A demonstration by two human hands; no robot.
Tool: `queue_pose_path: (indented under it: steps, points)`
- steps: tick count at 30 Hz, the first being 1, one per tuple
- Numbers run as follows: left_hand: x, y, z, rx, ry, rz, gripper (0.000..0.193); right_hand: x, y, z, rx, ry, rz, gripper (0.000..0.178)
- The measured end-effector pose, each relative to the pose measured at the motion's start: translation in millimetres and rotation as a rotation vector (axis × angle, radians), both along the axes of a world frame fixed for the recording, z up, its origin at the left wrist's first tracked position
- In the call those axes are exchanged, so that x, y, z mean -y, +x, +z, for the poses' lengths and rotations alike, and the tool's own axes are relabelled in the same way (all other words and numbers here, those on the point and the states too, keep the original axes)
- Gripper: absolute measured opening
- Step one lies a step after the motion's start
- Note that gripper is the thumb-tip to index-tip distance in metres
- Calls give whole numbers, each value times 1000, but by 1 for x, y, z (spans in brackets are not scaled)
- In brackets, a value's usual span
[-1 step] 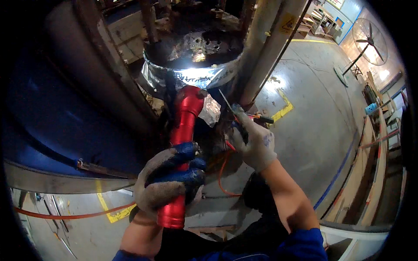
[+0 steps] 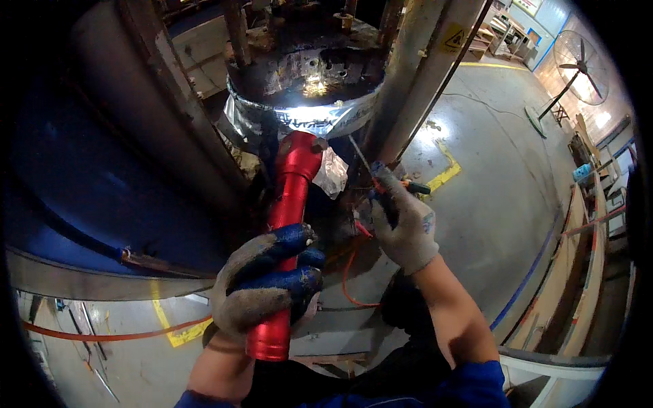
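A red metal flashlight points up and away from me, with my left hand wrapped round its body in a grey and blue work glove. Its light falls on the front of a round metal drum, whose side is wrapped in shiny foil-like film. My right hand, also gloved, is closed on a screwdriver. The thin shaft slants up left, its tip close to the drum's lower right edge. A dark handle end with some orange sticks out beyond the fingers. Crumpled silvery film hangs below the drum.
Steel posts flank the drum, and a large dark blue panel stands at the left. An orange hose curves below my right hand; another runs at lower left. A pedestal fan and long boards are at the right.
The whole view has shifted slightly. My right hand with the screwdriver sits a little farther right and lower; both holds are unchanged.
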State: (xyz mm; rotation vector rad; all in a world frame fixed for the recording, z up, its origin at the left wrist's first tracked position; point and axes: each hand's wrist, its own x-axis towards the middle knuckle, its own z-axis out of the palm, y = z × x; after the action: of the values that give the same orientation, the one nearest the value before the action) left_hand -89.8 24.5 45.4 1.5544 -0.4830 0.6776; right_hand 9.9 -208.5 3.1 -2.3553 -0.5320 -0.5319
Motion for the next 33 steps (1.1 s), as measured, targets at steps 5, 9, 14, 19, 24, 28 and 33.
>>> queue_pose_path:
  steps: [5, 9, 14, 19, 24, 28, 33]
  points:
    - [2, -3, 9, -116, -112, -42, 34, -17, 33, 36, 248, 218, 118, 51]
    - [-6, 14, -4, 146, 31, -44, 35, -47, 53, 77, 333, -52, 21, 38]
    - [-9, 12, -8, 95, -32, -129, 36, -73, 65, 90, 375, -240, -118, 32]
    - [-20, 7, 4, 5, 61, -126, 33, -86, 84, 81, 289, -392, -207, 41]
    - [-24, -3, 13, -139, -31, -202, 34, -103, 91, 88, 240, -575, -243, 56]
    - [-33, 2, 7, 29, 133, -170, 37, -113, 100, 88, 312, -664, -277, 54]
    - [-35, -1, 4, 42, 201, -160, 40, -103, 124, 95, 521, -674, -183, 36]
